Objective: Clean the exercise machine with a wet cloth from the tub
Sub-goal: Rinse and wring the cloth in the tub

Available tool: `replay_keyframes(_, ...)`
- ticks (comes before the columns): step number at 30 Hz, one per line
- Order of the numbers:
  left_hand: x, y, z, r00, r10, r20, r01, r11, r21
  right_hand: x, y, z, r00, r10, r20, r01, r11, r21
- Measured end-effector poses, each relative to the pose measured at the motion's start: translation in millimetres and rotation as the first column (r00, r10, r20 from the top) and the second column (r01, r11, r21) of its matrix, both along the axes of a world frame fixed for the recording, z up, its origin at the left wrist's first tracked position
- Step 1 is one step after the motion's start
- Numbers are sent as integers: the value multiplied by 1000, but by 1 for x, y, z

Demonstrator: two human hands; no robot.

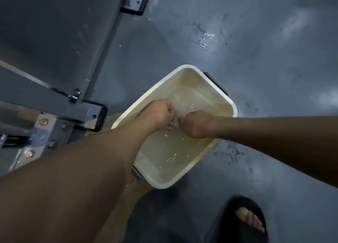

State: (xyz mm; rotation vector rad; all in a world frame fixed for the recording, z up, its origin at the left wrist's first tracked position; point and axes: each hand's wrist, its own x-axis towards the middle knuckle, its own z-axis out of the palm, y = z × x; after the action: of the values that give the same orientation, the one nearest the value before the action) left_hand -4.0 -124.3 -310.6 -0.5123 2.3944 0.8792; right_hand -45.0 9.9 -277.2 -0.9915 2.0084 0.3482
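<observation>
Where one cream tub (193,78) of cloudy water stands on the wet grey floor (265,63) beside the exercise machine (54,32), two hands meet over its middle. The left hand (159,112) and right hand (192,123), both knuckles-up and tightly curled, grip one pale, blurred cloth (173,123) between them at the water's surface. One black slipper (243,204) stands near the tub.

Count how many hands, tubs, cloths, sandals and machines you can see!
Hands: 2, left hand and right hand
Tubs: 1, white tub
Cloths: 1, pale cloth squeezed between the hands
Sandals: 1, black sandal
Machines: 1, grey exercise machine
Total: 6
</observation>
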Motion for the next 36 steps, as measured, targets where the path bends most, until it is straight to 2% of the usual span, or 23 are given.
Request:
replay_keyframes(2, -10, 11, 0, 995, -91, -32, 90, 995, -35, 2, 14, 0, 997, -78, 17, 78, 997, -6)
replay_keyframes(6, -24, 23, -9, 981, -172, -93, 171, 985, -13, 2, 27, 3, 985, -171, 21, 171, 985, -30)
replay_keyframes(8, -27, 24, -11, 979, -178, -99, 178, 984, -7, -7, 29, 10, 987, -162, 8, 162, 986, -46)
replay_keyframes(11, -31, 19, -14, 979, -164, -123, 162, 987, -20, -20, 32, 23, 989, -149, 12, 149, 989, 13)
replay_keyframes(14, -39, 12, -14, 980, -140, -141, 137, 990, -34, -28, 31, 23, 995, -31, -97, 33, 999, 11)
replay_keyframes(16, -45, 8, -12, 982, -130, -140, 123, 991, -61, -37, 27, 16, 987, -53, -151, 50, 998, -22)
replay_keyframes(22, -53, 2, -7, 986, -11, -166, -1, 998, -70, -70, 12, 10, 954, -277, -117, 263, 957, -118)
replay_keyframes(26, -41, 14, -16, 949, 292, -120, -296, 955, -23, -66, 4, -10, 936, -340, -96, 324, 934, -149)
replay_keyframes(28, -34, 18, -18, 899, 437, -31, -435, 899, 50, -59, -5, -18, 917, -395, -57, 383, 911, -151)
replay_keyframes(29, -31, 20, -18, 849, 529, 18, -528, 844, 95, -56, -12, -21, 883, -470, -8, 465, 876, -130)
replay_keyframes(31, -28, 19, -22, 676, 727, 115, -733, 649, 206, -51, -24, -26, 801, -587, 118, 599, 787, -149)
replay_keyframes(33, -27, 16, -28, 484, 849, 210, -857, 413, 308, -39, -27, -24, 677, -653, 340, 728, 662, -179)
replay_keyframes(34, -26, 15, -27, 426, 864, 270, -877, 320, 359, -32, -26, -18, 551, -688, 472, 825, 536, -181)
replay_keyframes(35, -26, 13, -22, 390, 858, 333, -881, 243, 407, -27, -24, -12, 467, -696, 545, 877, 441, -190)
replay_keyframes(36, -27, 12, -17, 376, 844, 384, -877, 190, 442, -24, -22, -8, 441, -691, 573, 895, 387, -222)
